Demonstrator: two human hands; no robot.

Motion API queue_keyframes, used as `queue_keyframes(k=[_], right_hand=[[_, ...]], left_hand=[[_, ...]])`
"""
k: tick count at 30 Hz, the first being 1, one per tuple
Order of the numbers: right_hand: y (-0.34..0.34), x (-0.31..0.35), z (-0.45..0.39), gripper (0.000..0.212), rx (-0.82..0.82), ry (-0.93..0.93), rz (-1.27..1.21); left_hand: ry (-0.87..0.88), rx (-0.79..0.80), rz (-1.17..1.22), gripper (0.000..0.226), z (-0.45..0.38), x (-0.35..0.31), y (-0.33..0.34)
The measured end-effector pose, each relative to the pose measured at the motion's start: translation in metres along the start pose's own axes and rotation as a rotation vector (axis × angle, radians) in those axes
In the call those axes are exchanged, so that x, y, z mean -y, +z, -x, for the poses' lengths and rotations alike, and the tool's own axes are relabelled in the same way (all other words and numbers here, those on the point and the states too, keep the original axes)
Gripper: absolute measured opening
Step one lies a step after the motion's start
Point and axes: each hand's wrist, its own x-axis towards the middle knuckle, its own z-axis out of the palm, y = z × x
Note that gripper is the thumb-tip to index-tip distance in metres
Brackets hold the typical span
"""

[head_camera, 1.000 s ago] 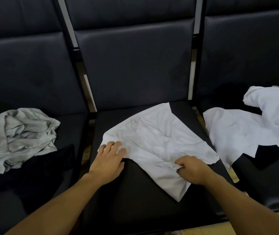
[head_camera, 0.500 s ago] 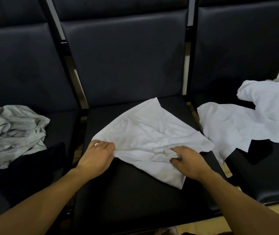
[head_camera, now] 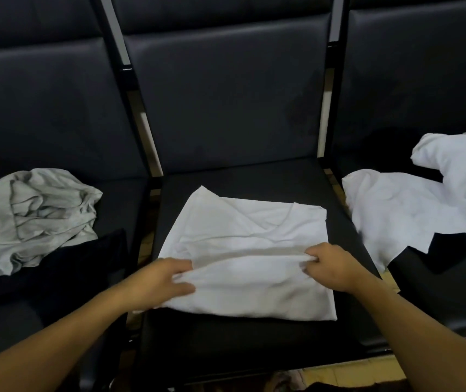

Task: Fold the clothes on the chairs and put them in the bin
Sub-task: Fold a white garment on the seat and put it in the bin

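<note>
Both the left hand and right hand pinched a fold of the white shirt on the middle chair, fingers clamped

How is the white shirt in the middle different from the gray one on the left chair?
The white shirt lies mostly flat, partly folded; the gray shirt sits in a crumpled heap. The left hand and right hand pinch the white shirt; nothing touches the gray shirt. The white one is brighter. Both rest on dark chair seats.
</note>
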Motion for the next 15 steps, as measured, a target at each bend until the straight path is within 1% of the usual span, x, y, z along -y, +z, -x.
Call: queue_keyframes(k=[1,2,4,5,6,8,9,11,13,15], right_hand=[[-0.002,0.001,0.002,0.019,-0.021,0.014,-0.046],[-0.004,0.001,0.003,0.022,-0.046,0.024,-0.108],[-0.008,0.001,0.005,0.033,-0.109,0.049,-0.306],[-0.011,0.002,0.006,0.036,-0.157,0.054,-0.412],[-0.014,0.002,0.005,0.034,-0.222,0.063,-0.507],[-0.024,0.005,-0.005,0.023,-0.357,0.109,-0.640],[-0.030,0.006,-0.013,0.021,-0.416,0.141,-0.658],[-0.040,0.007,-0.031,0.019,-0.483,0.175,-0.621],[-0.043,0.003,-0.053,0.018,-0.508,0.197,-0.553],[-0.042,-0.004,-0.072,0.022,-0.504,0.240,-0.432]], left_hand=[[0.017,-0.042,0.028,0.011,-0.001,-0.001,-0.006],[0.037,-0.081,0.029,0.008,-0.003,-0.002,-0.011],[0.071,-0.141,0.004,0.022,-0.009,-0.006,-0.023],[0.078,-0.151,0.001,0.022,-0.014,-0.009,-0.030],[0.084,-0.162,-0.010,0.020,-0.020,-0.013,-0.037],[0.105,-0.218,-0.066,0.014,-0.038,-0.020,-0.054],[0.115,-0.250,-0.113,0.013,-0.050,-0.024,-0.063],[0.131,-0.300,-0.209,0.010,-0.077,-0.032,-0.079],[0.128,-0.338,-0.282,0.010,-0.107,-0.033,-0.089],[0.083,-0.360,-0.321,0.013,-0.137,-0.027,-0.090]])
